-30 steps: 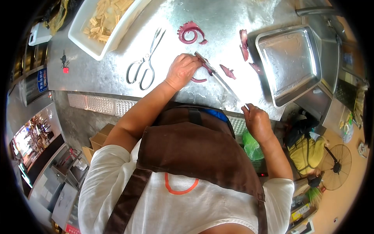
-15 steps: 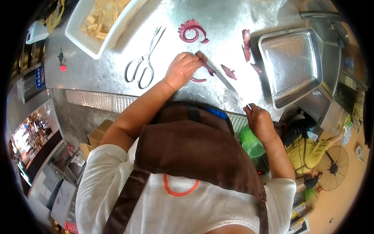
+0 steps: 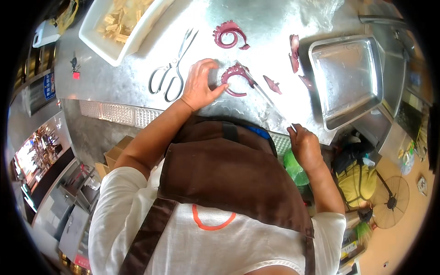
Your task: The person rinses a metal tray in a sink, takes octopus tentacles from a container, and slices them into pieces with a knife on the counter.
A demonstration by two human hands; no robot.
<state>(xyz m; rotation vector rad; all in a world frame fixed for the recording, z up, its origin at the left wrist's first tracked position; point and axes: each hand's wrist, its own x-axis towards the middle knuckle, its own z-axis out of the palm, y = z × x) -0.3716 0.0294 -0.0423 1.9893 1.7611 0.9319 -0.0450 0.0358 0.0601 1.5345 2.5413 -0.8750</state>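
Observation:
A curved purple octopus tentacle [image 3: 236, 69] lies on the steel table in front of me. Beside its left side, my left hand [image 3: 200, 85] is open with thumb and fingers apart; the thumb tip is at the tentacle's edge, and I cannot tell if it touches. My right hand [image 3: 305, 144] is closed around the handle of a long knife [image 3: 268, 99], its blade slanting up and left to the tentacle's right end. Farther back lies a coiled tentacle [image 3: 220, 36]. Smaller octopus pieces [image 3: 272, 85] are to the right of the blade.
Metal scissors [image 3: 174, 63] lie left of my left hand. A white bin [image 3: 142, 34] with pale yellowish strips stands at the back left. A rectangular metal tray [image 3: 319, 87] is at the right. Beyond the table are a person in yellow [image 3: 357, 183] and a fan [image 3: 392, 201].
My left hand has let go of the tentacle, moved left and opened, baring the curved piece. The knife has stayed in nearly the same place in my right hand.

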